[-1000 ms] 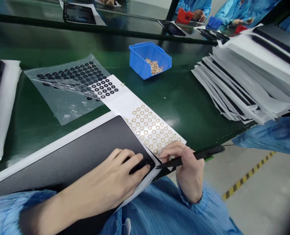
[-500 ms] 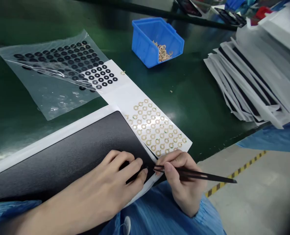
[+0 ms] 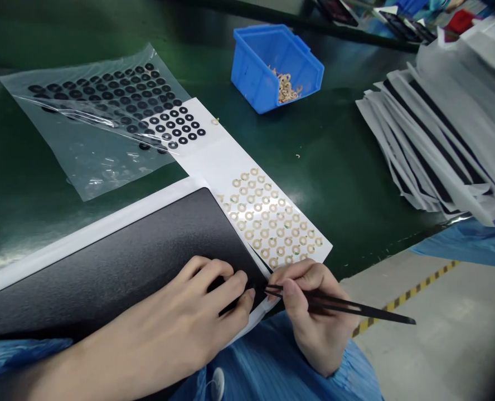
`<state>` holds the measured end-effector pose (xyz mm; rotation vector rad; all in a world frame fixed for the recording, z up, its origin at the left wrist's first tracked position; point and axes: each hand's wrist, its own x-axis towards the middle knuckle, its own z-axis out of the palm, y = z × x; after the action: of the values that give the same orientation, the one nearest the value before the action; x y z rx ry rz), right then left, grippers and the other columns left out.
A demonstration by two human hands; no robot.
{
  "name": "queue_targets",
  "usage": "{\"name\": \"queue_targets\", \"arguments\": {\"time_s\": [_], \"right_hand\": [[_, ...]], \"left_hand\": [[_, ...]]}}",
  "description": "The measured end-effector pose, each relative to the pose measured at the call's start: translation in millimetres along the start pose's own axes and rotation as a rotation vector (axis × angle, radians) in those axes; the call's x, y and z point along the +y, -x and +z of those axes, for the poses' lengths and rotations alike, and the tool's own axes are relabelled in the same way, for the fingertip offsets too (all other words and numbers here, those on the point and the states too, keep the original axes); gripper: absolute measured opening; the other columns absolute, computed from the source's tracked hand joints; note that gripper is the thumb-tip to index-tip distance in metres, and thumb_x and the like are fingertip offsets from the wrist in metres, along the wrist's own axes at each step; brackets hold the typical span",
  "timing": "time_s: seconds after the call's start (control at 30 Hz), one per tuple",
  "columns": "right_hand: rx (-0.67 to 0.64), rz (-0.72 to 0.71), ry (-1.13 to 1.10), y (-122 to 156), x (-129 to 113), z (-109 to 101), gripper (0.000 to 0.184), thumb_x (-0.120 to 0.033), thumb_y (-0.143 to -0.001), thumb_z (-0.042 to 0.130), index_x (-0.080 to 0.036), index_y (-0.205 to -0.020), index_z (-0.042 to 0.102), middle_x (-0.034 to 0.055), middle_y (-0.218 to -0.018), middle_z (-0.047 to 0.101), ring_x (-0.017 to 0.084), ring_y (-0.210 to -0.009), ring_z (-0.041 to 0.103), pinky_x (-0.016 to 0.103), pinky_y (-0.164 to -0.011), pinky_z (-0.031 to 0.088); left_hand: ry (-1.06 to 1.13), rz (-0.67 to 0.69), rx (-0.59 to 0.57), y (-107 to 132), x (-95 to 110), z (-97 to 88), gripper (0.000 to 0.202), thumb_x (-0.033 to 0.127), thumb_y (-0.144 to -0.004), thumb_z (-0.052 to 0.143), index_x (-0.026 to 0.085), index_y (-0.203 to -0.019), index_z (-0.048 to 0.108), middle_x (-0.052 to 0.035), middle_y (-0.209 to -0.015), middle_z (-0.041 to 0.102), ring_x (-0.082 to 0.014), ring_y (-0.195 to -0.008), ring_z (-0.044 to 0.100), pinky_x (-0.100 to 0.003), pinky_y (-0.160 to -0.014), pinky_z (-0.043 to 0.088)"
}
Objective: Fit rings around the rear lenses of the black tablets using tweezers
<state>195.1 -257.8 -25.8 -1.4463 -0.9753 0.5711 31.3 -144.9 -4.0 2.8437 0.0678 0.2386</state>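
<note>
My left hand (image 3: 184, 301) rests with curled fingers on the corner of a black flat panel (image 3: 105, 273), which lies on a white sheet. My right hand (image 3: 314, 312) pinches black tweezers (image 3: 356, 308), their tips at the panel's corner beside my left thumb. Whatever is at the tips is too small to tell. Just beyond lies a white backing sheet (image 3: 268, 217) dotted with gold-coloured rings. It runs on to black rings (image 3: 176, 125), and more black rings (image 3: 101, 94) lie beneath a clear plastic bag.
A blue plastic bin (image 3: 258, 72) holds loose gold-coloured rings on the green bench (image 3: 335, 167). At right stands a tall stack of white-wrapped dark panels (image 3: 435, 145). Beyond the bench edge lies a grey floor with yellow-and-black tape (image 3: 406, 298).
The right hand has turned, bringing the tweezers from pointing up-right to lying lower, tips at the panel's corner. The whole view has shifted, moving the bin and the stack upward in the picture.
</note>
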Motion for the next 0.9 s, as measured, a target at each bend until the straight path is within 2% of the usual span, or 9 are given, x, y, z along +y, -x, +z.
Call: {"name": "queue_targets", "arguments": {"time_s": [0.27, 0.37, 0.5, 0.9], "right_hand": [[-0.025, 0.055, -0.044, -1.3, 0.6, 0.6, 0.021, -0.007, -0.085, 0.053, -0.020, -0.071, 0.044, -0.0013, -0.068, 0.056, 0.013, -0.060, 0.058, 0.030, -0.056, 0.047], [0.008, 0.035, -0.070, -1.0, 1.7, 2.0, 0.020, -0.006, -0.085, 0.052, -0.020, -0.071, 0.045, -0.0015, -0.068, 0.056, 0.014, -0.061, 0.059, 0.031, -0.057, 0.049], [0.038, 0.008, -0.039, 0.4, 1.7, 2.9, 0.020, -0.006, -0.085, 0.052, -0.020, -0.072, 0.047, -0.0012, -0.070, 0.057, 0.014, -0.063, 0.060, 0.031, -0.058, 0.050], [0.002, 0.040, 0.003, -0.6, -2.6, 0.7, 0.021, -0.006, -0.084, 0.053, -0.020, -0.070, 0.045, -0.0015, -0.067, 0.055, 0.014, -0.062, 0.059, 0.031, -0.058, 0.049]], "left_hand": [[-0.002, 0.004, 0.000, 0.4, 1.0, -0.3, 0.025, 0.017, -0.092, 0.046, 0.016, -0.114, 0.057, -0.0046, -0.110, 0.060, -0.0244, -0.097, 0.048, -0.041, -0.078, 0.039], [-0.005, 0.015, 0.001, 0.3, 1.1, -1.1, 0.026, 0.017, -0.093, 0.043, 0.016, -0.116, 0.056, -0.0046, -0.108, 0.060, -0.0245, -0.097, 0.048, -0.041, -0.078, 0.039], [-0.019, 0.008, 0.002, 0.2, 0.7, 0.5, 0.027, 0.016, -0.092, 0.043, 0.016, -0.117, 0.055, -0.0051, -0.109, 0.060, -0.0250, -0.098, 0.048, -0.041, -0.079, 0.039], [-0.007, 0.005, -0.012, 0.7, 1.1, 2.0, 0.029, 0.016, -0.091, 0.047, 0.016, -0.118, 0.055, -0.0047, -0.111, 0.059, -0.0248, -0.097, 0.048, -0.042, -0.078, 0.039]]}}
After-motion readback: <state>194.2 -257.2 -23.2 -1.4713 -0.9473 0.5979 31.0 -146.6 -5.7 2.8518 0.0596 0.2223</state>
